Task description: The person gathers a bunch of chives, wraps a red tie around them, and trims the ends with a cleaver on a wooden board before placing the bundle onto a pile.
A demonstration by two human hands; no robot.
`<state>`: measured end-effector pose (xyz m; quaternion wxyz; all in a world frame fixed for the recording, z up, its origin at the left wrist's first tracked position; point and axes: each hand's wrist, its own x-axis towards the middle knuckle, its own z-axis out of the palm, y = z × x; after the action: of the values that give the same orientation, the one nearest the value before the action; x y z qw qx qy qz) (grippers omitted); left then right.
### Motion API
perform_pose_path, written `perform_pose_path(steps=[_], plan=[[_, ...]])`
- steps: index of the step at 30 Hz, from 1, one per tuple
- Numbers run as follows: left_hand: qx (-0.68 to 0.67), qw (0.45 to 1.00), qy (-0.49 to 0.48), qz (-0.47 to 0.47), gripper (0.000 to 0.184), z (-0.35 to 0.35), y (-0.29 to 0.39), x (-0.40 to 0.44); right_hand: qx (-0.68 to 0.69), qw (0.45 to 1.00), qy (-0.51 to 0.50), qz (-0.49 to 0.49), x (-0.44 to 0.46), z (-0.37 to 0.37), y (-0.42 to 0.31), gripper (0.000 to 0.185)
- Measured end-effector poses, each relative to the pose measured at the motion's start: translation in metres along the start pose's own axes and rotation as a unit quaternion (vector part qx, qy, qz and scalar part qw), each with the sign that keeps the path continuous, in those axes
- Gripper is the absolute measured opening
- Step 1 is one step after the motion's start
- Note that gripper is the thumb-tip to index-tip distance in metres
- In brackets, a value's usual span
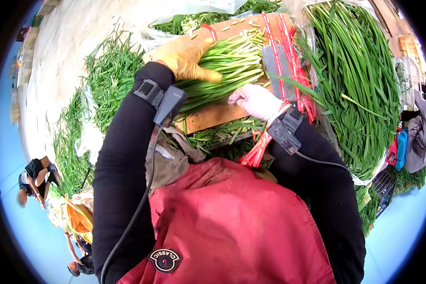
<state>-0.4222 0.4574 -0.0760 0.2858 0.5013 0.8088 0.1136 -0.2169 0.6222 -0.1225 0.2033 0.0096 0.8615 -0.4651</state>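
Observation:
A bundle of chives [234, 59] lies across a wooden board [213, 117], its pale cut ends toward the right. My left hand [189, 64], in a yellow glove, spans the bundle from above, thumb and fingers on either side of it. Close to the bundle's lower right edge is my right hand [258, 100] in a whitish glove. Its fingers are closed in a pinch; whatever they hold cannot be made out. Just right of the bundle, red printed ties [291, 52] lie over a grey flat plate [273, 71].
A large heap of chives [355, 94] lies at the right on clear plastic. Loose greens [111, 78] spread at the left, and trimmed scraps [232, 130] lie below the board. More red ties [256, 150] hang near my apron [236, 213]. Two people [35, 180] are at the far left.

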Motion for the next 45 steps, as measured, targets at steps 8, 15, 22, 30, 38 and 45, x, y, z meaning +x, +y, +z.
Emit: perform_pose_path(steps=[8,15,22,30,38,45], plan=[[0.09,0.99,0.088,-0.059,0.13,0.041,0.032,-0.018,-0.097,0.992,0.077,-0.031,-0.007,0.024,0.018,0.027],[0.07,0.992,0.068,-0.084,0.124,0.029,0.04,-0.022,-0.157,0.963,0.176,-0.128,-0.003,0.053,-0.001,0.012],[-0.021,0.997,0.055,-0.054,0.105,0.026,0.011,-0.011,-0.1,0.976,0.14,-0.131,0.043,-0.002,-0.045,0.013],[-0.038,0.994,0.028,-0.099,0.092,0.017,0.026,-0.009,0.165,0.971,0.175,0.009,0.067,-0.016,-0.056,0.007],[0.06,0.988,0.091,-0.112,0.095,0.035,0.028,-0.01,-0.029,0.993,0.117,-0.015,0.11,-0.065,-0.056,0.02],[0.09,0.984,0.114,-0.101,0.107,0.04,0.03,-0.014,-0.244,0.958,0.135,0.064,0.193,-0.07,-0.024,0.029]])
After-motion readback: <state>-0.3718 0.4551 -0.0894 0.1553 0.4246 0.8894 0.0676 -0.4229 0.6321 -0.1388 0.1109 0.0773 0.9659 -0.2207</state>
